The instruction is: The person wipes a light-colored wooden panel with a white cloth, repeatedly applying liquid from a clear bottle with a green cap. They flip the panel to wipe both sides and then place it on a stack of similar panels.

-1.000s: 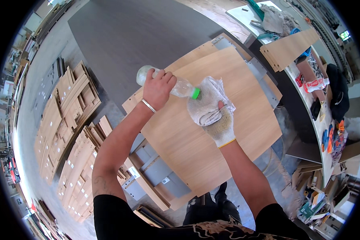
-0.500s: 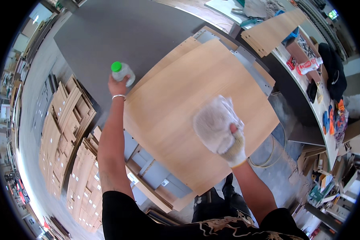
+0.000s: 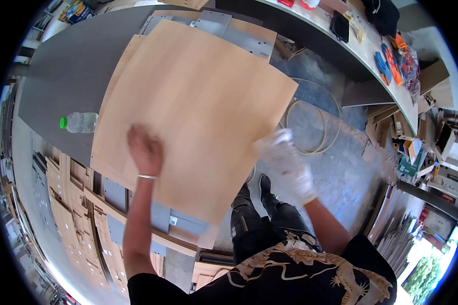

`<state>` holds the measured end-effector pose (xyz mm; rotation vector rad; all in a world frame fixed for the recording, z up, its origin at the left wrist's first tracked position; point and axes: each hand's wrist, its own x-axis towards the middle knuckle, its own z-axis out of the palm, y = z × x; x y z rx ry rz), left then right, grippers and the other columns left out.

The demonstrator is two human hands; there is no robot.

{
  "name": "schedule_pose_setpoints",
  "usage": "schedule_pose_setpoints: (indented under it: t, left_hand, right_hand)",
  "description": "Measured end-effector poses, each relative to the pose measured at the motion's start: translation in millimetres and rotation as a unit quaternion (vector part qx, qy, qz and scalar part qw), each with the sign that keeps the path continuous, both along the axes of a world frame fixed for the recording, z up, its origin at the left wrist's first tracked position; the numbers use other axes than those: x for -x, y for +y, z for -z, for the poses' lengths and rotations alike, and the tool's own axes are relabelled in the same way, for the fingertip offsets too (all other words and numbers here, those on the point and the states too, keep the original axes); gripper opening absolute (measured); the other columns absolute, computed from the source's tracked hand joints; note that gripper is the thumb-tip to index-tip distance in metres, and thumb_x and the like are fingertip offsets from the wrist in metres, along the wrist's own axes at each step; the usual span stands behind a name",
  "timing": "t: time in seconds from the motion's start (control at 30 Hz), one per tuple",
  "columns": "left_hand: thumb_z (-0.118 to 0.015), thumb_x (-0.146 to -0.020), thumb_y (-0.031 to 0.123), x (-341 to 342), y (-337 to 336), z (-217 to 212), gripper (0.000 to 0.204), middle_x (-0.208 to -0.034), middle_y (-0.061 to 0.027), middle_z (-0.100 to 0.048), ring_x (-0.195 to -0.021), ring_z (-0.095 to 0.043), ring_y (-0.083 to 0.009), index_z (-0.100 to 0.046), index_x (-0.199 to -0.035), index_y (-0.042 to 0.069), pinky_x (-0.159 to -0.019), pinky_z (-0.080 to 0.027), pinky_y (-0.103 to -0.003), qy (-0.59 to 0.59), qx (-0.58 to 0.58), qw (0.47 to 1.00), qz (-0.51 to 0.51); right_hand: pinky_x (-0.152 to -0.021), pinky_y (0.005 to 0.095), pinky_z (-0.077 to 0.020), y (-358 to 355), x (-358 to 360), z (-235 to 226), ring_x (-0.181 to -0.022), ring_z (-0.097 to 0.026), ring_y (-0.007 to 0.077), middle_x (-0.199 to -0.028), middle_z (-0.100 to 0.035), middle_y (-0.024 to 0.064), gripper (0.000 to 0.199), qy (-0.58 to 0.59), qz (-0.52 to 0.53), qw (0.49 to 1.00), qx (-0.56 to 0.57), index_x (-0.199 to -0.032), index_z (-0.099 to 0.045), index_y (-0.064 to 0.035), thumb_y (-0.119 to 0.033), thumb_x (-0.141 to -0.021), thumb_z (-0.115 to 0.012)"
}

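Note:
A large light wood-grain panel (image 3: pixel 198 107) lies on top of stacked boards. Over its left part is my left hand (image 3: pixel 146 151), bare and smeared by motion; no held thing shows, and how the fingers are set is unclear. At the panel's right edge, my right hand (image 3: pixel 296 175) wears a whitish knit glove and is also blurred, with a white cloth (image 3: pixel 277 145) bunched in it. A clear plastic bottle (image 3: pixel 81 122) with a green cap lies on its side on the dark grey surface, just left of the panel.
The dark grey board (image 3: pixel 61 76) spreads out at left. Wood panels (image 3: pixel 68 203) are stacked at lower left. A yellowish hose (image 3: pixel 323 137) coils on the floor at right. Along the right, a white bench (image 3: pixel 376 71) carries a black phone-like object (image 3: pixel 340 26) and orange-blue gloves (image 3: pixel 387 66).
My left hand has let go of the bottle, which now lies on its side, and moved over the panel. My right hand has shifted to the panel's right edge. The view has turned.

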<state>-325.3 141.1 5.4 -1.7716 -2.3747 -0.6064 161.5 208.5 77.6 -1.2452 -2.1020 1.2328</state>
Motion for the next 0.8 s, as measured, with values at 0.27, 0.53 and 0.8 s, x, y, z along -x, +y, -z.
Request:
schedule_pose_setpoints:
  t: [0.27,0.53,0.8]
  left_hand:
    - [-0.049,-0.105,0.032,-129,-20,-4,0.066,-0.171,-0.0251,-0.026,-0.159,-0.019,-0.0458,-0.034,-0.163,0.004,-0.13,-0.012,-0.057,0.044,0.128,0.985,-0.108]
    - [-0.046,-0.106,0.031,-134,-14,0,0.065,-0.172,-0.021,-0.027,-0.16,-0.019,-0.0412,-0.032,-0.164,0.005,-0.13,-0.012,-0.056,0.053,0.132,0.983,-0.116]
    - [-0.046,-0.105,0.032,-133,-17,1,0.067,-0.172,-0.0223,-0.027,-0.16,-0.018,-0.0421,-0.033,-0.164,0.004,-0.13,-0.012,-0.056,0.052,0.143,0.982,-0.115]
  right_hand:
    - [-0.11,0.0434,-0.0459,-46,67,45,-0.125,-0.058,0.0296,-0.122,-0.066,0.0058,0.032,0.091,-0.068,0.989,0.098,-0.117,-0.069,-0.0149,-0.032,-0.09,-0.068]
    - [-0.095,0.0416,-0.0576,83,42,65,-0.105,-0.069,0.0228,-0.112,-0.07,0.0139,0.019,0.538,0.057,0.789,0.292,-0.11,-0.058,-0.0038,-0.014,-0.096,-0.064]
    - [-0.107,0.046,-0.051,117,-2,102,-0.111,-0.068,0.0255,-0.114,-0.07,0.0066,0.023,-0.05,-0.043,0.958,-0.279,-0.111,-0.072,-0.013,-0.023,-0.091,-0.067]
